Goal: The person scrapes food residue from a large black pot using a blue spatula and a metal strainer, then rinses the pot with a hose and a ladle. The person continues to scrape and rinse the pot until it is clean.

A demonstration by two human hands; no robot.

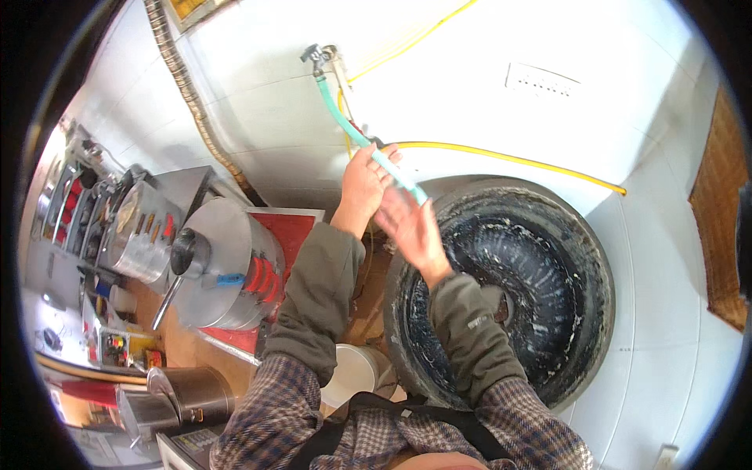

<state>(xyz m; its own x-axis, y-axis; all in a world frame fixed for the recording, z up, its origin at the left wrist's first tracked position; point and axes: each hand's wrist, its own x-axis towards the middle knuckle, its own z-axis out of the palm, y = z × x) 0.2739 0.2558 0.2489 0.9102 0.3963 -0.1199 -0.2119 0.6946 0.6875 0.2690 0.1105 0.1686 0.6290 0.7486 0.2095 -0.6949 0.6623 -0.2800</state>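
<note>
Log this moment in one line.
left hand: gripping green hose | right hand: open, near hose's lower end | hose: joined to wall tap | black basin: at right

Pale panelled wall [627, 47] fills the top of the frame, light washing it nearly blank at upper centre, with a shadow toward the upper right. A pale outlet strip [542, 81] sits on it there. A ribbed pipe [190, 98] slants down the upper left. A brown board [721, 227] stands at the right edge. Brown floor [188, 351] shows at lower left, below a red-topped stand [299, 233] left of centre.
</note>
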